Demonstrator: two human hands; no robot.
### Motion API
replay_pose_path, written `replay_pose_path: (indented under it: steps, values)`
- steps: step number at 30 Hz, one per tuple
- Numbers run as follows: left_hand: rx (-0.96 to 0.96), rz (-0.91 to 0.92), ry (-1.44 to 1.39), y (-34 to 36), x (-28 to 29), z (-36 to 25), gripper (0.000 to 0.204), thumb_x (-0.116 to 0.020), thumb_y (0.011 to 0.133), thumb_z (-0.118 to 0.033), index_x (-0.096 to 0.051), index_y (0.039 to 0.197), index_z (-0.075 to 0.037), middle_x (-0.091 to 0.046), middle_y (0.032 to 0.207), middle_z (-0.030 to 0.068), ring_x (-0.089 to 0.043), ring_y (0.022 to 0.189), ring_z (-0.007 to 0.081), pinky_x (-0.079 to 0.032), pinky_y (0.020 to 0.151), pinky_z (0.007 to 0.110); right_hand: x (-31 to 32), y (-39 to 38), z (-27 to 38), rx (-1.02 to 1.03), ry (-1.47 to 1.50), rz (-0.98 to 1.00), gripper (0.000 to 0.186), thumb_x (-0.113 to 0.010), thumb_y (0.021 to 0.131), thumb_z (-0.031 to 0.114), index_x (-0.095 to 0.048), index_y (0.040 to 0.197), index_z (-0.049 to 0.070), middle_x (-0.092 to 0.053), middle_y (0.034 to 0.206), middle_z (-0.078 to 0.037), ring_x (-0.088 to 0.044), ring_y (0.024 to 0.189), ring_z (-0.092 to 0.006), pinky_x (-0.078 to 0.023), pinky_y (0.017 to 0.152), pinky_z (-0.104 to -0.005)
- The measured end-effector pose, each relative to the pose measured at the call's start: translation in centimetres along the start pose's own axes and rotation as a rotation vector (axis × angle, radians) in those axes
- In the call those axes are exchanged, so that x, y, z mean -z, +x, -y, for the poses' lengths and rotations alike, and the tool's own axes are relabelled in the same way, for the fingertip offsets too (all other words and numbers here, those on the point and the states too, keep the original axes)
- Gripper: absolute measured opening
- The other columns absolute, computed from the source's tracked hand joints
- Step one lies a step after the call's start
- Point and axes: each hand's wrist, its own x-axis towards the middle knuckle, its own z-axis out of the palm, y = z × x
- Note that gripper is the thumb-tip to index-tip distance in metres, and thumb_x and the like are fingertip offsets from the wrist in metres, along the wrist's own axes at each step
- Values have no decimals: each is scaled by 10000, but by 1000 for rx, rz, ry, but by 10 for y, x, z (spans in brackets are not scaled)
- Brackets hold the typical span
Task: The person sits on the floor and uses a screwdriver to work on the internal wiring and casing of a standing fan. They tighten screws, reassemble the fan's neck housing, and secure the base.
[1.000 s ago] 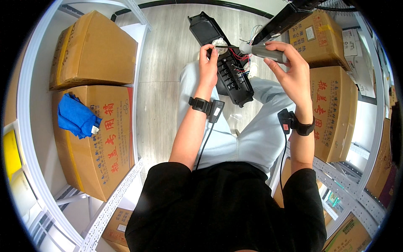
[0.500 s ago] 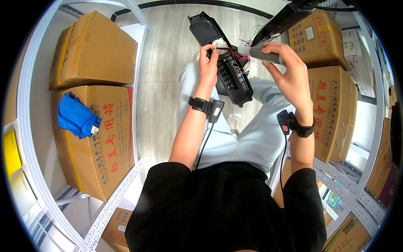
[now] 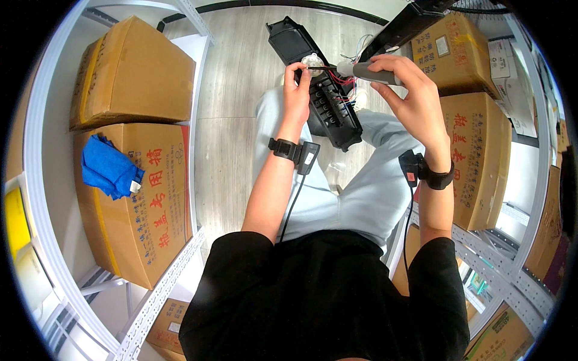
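Observation:
A long black plastic housing with rows of small black fittings lies at a slant beyond my knees. A round, clear-and-white part sits at its middle, and thin red, blue and white wires trail from its right side. My right hand is closed around the grey handle of a screwdriver, its dark shaft pointing left across the housing. My left hand is pinched at the tip of that shaft; whatever lies between its fingertips is too small to make out.
Shelving with brown cartons stands on both sides: a carton and a blue cloth on the left, another carton on the right. A dark upright panel leans in beside my right hand. Cables hang from both wrist straps.
Both hands have shifted very slightly left, with the screwdriver still in the right one. The pinch at the shaft's tip continues.

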Motion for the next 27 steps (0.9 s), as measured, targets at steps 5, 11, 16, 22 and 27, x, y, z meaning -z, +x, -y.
replay_pose_path:
  steps: [5, 11, 16, 22, 27]
  values:
    - [47, 53, -106, -5, -10, -15, 716, -718, 757, 119, -396, 1340, -142, -528, 1195, 76, -531, 1143, 189, -472, 969, 316, 3, -8, 5, -98, -2, -96, 259, -744, 801, 16, -676, 1048, 62, -692, 1093, -63, -663, 984, -226, -513, 830, -314]
    - [-10, 16, -23, -2, -6, -11, 1024, -741, 646, 199, -234, 1457, -166, -438, 1331, 122, -510, 1189, 228, -485, 983, 351, 20, -25, 4, -91, -7, -169, 258, -754, 784, 35, -689, 1030, 78, -705, 1062, -57, -662, 925, -210, -493, 753, -280]
    - [-20, 37, -21, -2, -7, -10, 1084, -737, 639, 211, -187, 1486, -182, -426, 1336, 126, -505, 1191, 230, -488, 981, 360, 43, -38, 22, -297, -88, -108, 245, -742, 782, 33, -686, 1018, 63, -704, 990, -74, -674, 903, -212, -500, 787, -278]
    - [-46, 37, 1, -2, -5, -8, 1100, -725, 640, 223, -167, 1495, -187, -416, 1345, 125, -505, 1186, 226, -498, 969, 353, 51, -46, 30, -357, -152, -47, 245, -727, 786, 26, -677, 1024, 50, -688, 941, -93, -677, 830, -215, -514, 765, -289]
    - [-56, 27, -31, -3, -6, -14, 1095, -708, 648, 240, -168, 1496, -193, -415, 1347, 117, -510, 1177, 221, -505, 959, 345, 52, -48, 27, -401, -114, -7, 254, -726, 784, 31, -671, 1031, 50, -673, 917, -109, -674, 812, -225, -520, 757, -299]
